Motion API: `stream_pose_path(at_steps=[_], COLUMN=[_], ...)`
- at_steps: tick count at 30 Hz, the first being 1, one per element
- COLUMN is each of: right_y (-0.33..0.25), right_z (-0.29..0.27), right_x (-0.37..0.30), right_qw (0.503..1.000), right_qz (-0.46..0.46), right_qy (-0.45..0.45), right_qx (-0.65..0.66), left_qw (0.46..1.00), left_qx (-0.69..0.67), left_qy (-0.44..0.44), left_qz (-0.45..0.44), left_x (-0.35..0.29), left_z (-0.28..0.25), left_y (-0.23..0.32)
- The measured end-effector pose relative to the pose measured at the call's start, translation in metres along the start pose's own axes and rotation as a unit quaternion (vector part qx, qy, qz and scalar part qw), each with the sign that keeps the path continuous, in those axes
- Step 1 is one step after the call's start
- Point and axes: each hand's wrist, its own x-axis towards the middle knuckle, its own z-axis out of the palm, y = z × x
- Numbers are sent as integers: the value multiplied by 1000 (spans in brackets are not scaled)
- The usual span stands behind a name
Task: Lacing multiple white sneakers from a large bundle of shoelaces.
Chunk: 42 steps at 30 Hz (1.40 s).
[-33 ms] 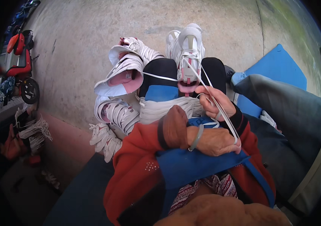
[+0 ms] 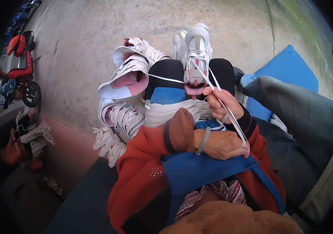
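Note:
A white and beige sneaker (image 2: 198, 45) with a pink lining stands between my knees, toe pointing away. White shoelace strands (image 2: 229, 113) run from its eyelets back toward me. My left hand (image 2: 223, 145), with a pale bangle at the wrist, crosses to the right over my lap and is closed on the lace ends. Farther forward, near the shoe's heel, my right hand (image 2: 224, 104) pinches the same strands, its fingers curled around them. Across my lap lies a thick bundle of white laces (image 2: 174, 112). A second white shoe (image 2: 178, 42) is partly hidden behind the sneaker.
Nested white and pink shoe uppers (image 2: 129, 80) are piled left of my knees, with more uppers (image 2: 110, 146) lower down. A blue board (image 2: 287, 72) and a dark draped cloth (image 2: 295, 101) lie to the right. Far left stand a red scooter (image 2: 22, 70) and hanging laces (image 2: 37, 134).

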Motion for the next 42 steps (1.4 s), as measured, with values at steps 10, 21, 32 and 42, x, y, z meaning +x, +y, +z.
stream_pose_path(at_steps=[10, 21, 32, 42], right_y=[10, -37, -45, -41], right_z=[-4, -32, -63, -56], right_x=[13, 68, 111, 84], right_qw=[708, 505, 558, 486], right_qz=[-182, -377, -315, -391], right_qy=[-59, 249, 258, 235], right_qx=[-679, -735, -723, -745], left_qw=[813, 810, 844, 877], left_qx=[-345, -65, 123, -163], left_qy=[410, 548, 472, 416], left_qz=[-227, -197, -222, -179], left_x=[-48, -57, -73, -87], left_z=[-91, -81, -85, -74], left_y=[-60, -68, -57, -35])
